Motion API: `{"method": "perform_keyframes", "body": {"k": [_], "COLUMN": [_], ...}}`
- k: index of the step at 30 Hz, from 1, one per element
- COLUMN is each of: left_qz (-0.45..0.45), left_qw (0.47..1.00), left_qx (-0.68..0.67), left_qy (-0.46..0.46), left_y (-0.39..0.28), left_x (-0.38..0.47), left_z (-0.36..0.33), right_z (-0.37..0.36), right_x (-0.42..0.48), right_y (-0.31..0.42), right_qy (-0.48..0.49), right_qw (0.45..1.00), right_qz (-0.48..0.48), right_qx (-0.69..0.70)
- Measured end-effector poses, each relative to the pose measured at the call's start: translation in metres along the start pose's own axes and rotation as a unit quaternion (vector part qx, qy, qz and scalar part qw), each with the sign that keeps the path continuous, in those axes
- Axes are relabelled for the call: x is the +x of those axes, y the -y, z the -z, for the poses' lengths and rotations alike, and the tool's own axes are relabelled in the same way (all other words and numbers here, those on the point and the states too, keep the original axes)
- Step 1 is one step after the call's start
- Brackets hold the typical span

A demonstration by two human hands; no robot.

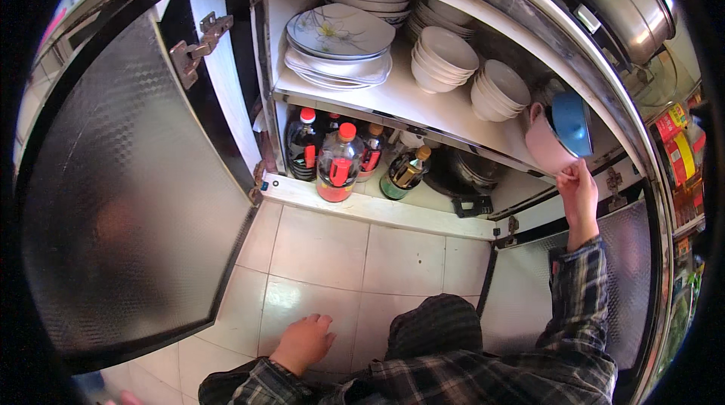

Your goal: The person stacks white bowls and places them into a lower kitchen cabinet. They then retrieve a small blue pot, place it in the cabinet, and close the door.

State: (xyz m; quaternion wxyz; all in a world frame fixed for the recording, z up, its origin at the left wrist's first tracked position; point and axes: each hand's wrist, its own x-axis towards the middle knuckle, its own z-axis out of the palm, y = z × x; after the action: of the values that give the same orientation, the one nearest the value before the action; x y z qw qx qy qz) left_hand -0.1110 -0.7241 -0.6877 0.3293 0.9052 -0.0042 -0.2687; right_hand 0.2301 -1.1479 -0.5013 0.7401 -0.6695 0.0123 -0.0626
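Note:
My right hand reaches up to the right end of the cabinet's upper shelf and grips the edge or handle of a pink pot. A blue pot rests against the pink one, partly inside or behind it; which, I cannot tell. Left of them stand two stacks of white bowls. My left hand hangs above the tiled floor, holding nothing, its fingers slightly bent. A pile of plates with a flowered oval one on top sits at the shelf's left end.
Red-capped bottles and a green-labelled bottle stand on the lower level, beside dark pans. Cabinet doors stand open at left and right. A steel pot is on the countertop above.

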Motion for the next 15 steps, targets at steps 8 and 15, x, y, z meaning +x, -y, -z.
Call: {"method": "perform_keyframes", "body": {"k": [8,15], "left_qz": [-0.036,-0.012], "left_qw": [0.955,0.876], "left_qx": [-0.169,-0.417], "left_qy": [-0.240,-0.242], "left_y": [-0.003,-0.009], "left_x": [0.012,0.019], "left_z": [0.011,0.026], "right_z": [-0.015,-0.068], "right_x": [-0.068,-0.092], "right_y": [-0.017,-0.072], "right_qy": [0.067,0.232], "right_qw": [0.997,0.964], "right_qz": [0.000,-0.126], "right_qx": [-0.025,-0.031]}}
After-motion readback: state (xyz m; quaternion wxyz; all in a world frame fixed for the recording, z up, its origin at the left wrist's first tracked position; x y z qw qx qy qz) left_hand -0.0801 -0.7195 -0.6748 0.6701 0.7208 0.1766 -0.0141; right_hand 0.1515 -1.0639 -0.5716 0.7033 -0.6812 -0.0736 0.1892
